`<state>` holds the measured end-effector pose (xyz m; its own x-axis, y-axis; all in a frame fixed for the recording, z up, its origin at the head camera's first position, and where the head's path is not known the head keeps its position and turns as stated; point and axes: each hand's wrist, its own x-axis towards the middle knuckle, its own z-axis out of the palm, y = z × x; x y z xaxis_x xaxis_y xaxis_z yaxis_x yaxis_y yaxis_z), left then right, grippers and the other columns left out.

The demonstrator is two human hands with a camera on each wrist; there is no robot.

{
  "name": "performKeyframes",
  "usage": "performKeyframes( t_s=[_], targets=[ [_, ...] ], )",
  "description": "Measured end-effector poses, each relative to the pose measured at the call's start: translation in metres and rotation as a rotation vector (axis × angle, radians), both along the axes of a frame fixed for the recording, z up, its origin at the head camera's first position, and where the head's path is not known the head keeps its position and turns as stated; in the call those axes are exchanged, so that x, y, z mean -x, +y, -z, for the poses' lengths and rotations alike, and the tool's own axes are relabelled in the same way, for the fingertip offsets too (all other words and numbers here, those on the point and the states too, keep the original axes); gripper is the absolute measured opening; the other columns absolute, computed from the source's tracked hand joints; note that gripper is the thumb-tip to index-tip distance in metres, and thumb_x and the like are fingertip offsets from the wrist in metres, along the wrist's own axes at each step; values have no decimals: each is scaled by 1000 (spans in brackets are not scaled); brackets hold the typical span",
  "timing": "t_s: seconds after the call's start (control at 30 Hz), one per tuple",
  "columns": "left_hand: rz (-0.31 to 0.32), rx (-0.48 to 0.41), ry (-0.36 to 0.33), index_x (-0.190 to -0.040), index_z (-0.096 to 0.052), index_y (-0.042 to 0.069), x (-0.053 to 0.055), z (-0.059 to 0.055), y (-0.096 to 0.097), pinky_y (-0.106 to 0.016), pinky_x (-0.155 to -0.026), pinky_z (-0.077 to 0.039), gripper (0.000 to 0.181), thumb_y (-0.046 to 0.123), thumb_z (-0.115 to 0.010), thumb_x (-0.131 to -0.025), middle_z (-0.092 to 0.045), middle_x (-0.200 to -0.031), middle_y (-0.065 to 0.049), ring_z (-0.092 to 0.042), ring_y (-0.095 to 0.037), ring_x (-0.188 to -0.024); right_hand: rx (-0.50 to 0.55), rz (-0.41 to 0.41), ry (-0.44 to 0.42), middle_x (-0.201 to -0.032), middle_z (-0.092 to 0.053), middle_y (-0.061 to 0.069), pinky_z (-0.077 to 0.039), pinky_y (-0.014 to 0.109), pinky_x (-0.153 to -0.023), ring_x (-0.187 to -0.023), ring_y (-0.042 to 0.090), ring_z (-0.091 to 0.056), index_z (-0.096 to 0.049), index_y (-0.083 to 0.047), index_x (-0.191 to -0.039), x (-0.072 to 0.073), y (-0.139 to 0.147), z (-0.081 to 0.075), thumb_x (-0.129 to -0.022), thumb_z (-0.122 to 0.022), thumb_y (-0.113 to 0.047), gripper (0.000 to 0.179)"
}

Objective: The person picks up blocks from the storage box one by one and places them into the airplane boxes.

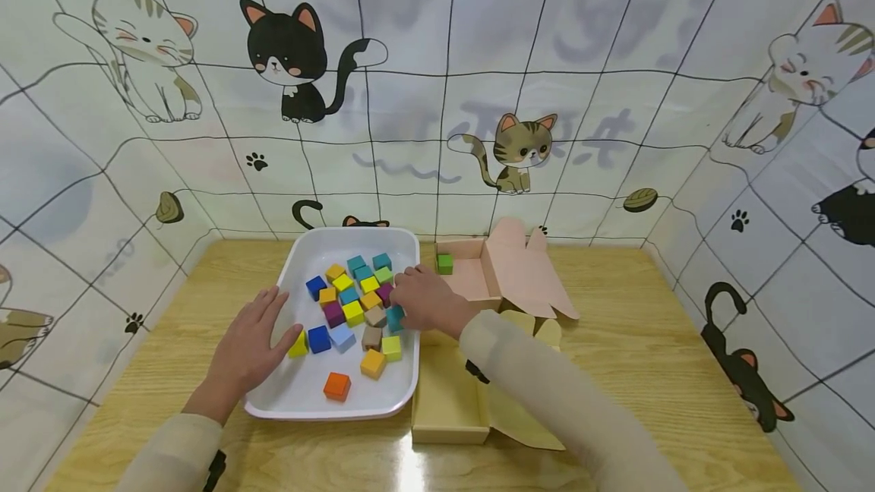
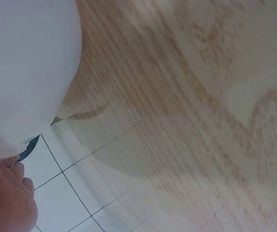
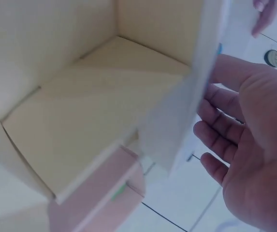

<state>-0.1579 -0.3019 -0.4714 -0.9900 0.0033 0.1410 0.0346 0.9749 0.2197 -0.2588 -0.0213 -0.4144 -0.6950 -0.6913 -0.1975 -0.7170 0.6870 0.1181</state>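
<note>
A white tray [image 1: 301, 401] holds several coloured cubes, among them an orange cube [image 1: 337, 386], a dark blue cube [image 1: 319, 339] and a light blue cube [image 1: 342, 337]. My left hand [image 1: 249, 340] lies over the tray's left rim with straight fingers, its thumb at a yellow block [image 1: 298, 345] that it partly covers. Over the right rim reaches my right hand [image 1: 427, 298], its fingertips beside a purple cube [image 1: 385, 294] and a teal cube [image 1: 395, 318]. In the right wrist view the tray's wall hides the thumb and index tips of the right hand [image 3: 259, 140].
Right of the tray, an open pink box [image 1: 492, 279] has a green cube [image 1: 445, 264] inside. In front of it stands an open yellow box [image 1: 451, 431], partly under the right forearm. A cat-printed sheet [image 1: 410, 112] hangs behind and beside the wooden table [image 1: 615, 348].
</note>
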Motion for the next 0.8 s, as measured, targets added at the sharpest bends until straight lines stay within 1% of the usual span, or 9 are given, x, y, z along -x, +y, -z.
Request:
performKeyframes(
  t_s=[0.17,0.3,0.4,0.57,0.7,0.8],
  targets=[
    [1,-2,-5,-150,-33,5,-1,1,-2,-66,-113,-25,75,50,-53,-94,-30,-155,-26,-26,-46,-143,58,-13,-8,-110,-62,-5,-42,35,-98,-103,15,-49,-71,-26,-115,3,7,-19,-85,-72,-43,34],
    [-2,-5,-5,-150,-33,5,-2,1,-3,-66,-114,-24,75,50,-53,-94,-30,-155,-25,-25,-46,-143,106,14,-5,-112,-59,-4,-39,39,-105,-107,17,-49,-70,-26,-115,12,16,-37,-86,-69,-43,33],
    [-1,-5,0,-150,-33,5,-2,0,-3,-65,-114,-24,75,49,-54,-94,-30,-155,-26,-26,-46,-143,125,41,21,-113,-60,-3,-37,41,-110,-110,19,-49,-70,-25,-115,23,28,-50,-88,-67,-42,32],
    [4,-1,10,-150,-34,4,-2,0,-1,-64,-114,-25,74,49,-54,-94,-30,-155,-26,-26,-46,-143,157,98,33,-114,-60,0,-35,45,-110,-110,22,-50,-70,-22,-115,45,53,-68,-89,-65,-36,30],
    [5,2,16,-149,-34,4,-3,0,-1,-64,-114,-26,74,48,-55,-94,-31,-154,-26,-27,-46,-142,157,151,49,-113,-60,3,-35,48,-109,-110,24,-51,-71,-19,-113,61,71,-77,-90,-66,-34,28],
    [9,-2,17,-150,-34,4,-2,0,0,-65,-114,-25,74,48,-54,-94,-31,-154,-26,-27,-46,-142,132,177,70,-112,-61,5,-36,50,-108,-110,26,-52,-72,-18,-111,70,80,-79,-89,-67,-35,28]
  ],
)
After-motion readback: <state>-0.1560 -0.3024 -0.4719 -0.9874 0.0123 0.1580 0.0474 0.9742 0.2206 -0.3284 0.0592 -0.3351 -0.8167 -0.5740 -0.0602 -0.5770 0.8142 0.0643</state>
